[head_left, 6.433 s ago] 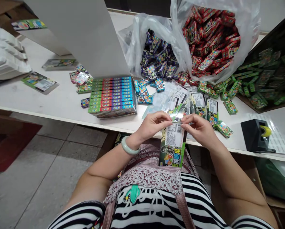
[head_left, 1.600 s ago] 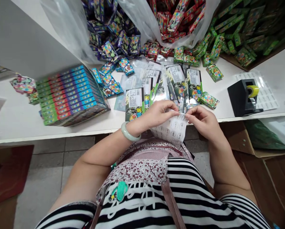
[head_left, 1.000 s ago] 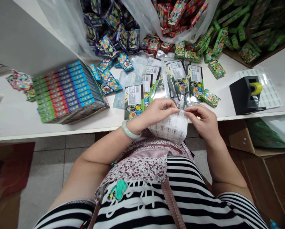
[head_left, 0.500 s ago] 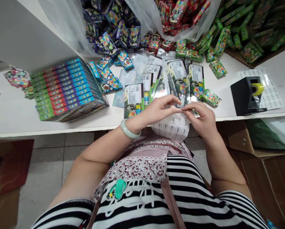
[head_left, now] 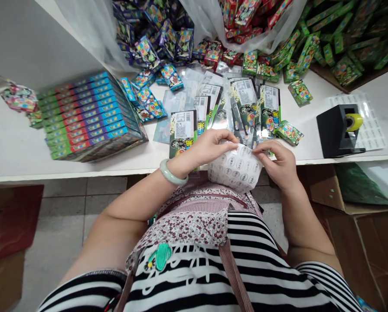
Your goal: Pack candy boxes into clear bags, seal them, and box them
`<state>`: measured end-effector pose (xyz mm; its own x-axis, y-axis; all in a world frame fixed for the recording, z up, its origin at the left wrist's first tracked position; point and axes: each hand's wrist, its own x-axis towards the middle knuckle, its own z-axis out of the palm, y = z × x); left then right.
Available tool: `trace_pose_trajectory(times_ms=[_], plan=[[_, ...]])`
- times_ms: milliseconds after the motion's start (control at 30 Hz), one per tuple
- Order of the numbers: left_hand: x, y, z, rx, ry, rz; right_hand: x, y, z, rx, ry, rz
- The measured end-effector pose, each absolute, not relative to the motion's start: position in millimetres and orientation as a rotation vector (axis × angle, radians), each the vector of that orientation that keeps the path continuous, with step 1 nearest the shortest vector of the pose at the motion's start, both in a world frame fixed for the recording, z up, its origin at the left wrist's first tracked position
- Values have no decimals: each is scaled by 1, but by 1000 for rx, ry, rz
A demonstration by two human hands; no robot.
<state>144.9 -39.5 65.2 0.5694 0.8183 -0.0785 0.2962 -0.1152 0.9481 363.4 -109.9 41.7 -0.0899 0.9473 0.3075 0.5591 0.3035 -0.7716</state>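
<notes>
A white sheet of round printed stickers (head_left: pixel 236 168) hangs over the table's front edge, between my two hands. My left hand (head_left: pixel 215 147), with a pale green bangle at the wrist, pinches the sheet's top edge between thumb and fingers. At the sheet's upper right corner, my right hand (head_left: pixel 275 159) has its thumb and fingertips pressed together on the edge. Behind my hands lie several black and green printed packets with white labels (head_left: pixel 184 125), partly overlapping, and clear plastic bags.
Stacked display boxes (head_left: pixel 89 117) stand at the left. Bags of purple boxes (head_left: pixel 167 37) and red boxes (head_left: pixel 246 19) are at the back, with a carton of green boxes (head_left: pixel 346 69) at the back right. A black tape dispenser (head_left: pixel 335 132) sits on another sticker sheet.
My hands have moved apart: the left went slightly left, the right slightly right. The sticker sheet now shows more of its face and is spread between them. The camera view has shifted slightly.
</notes>
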Motion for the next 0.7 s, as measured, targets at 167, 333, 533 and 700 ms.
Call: trace_pose_trajectory(times_ms=[167, 333, 533, 700], plan=[[147, -40, 59, 1666, 992, 615, 364, -109, 34, -1356, -1769, 482], [150, -42, 57, 1654, 1022, 648, 364, -108, 33, -1367, -1795, 421], [153, -44, 61, 1705, 1022, 620, 358, -105, 42, -1422, -1860, 312], [155, -45, 62, 1727, 1018, 629, 355, -103, 45, -1414, -1949, 274]])
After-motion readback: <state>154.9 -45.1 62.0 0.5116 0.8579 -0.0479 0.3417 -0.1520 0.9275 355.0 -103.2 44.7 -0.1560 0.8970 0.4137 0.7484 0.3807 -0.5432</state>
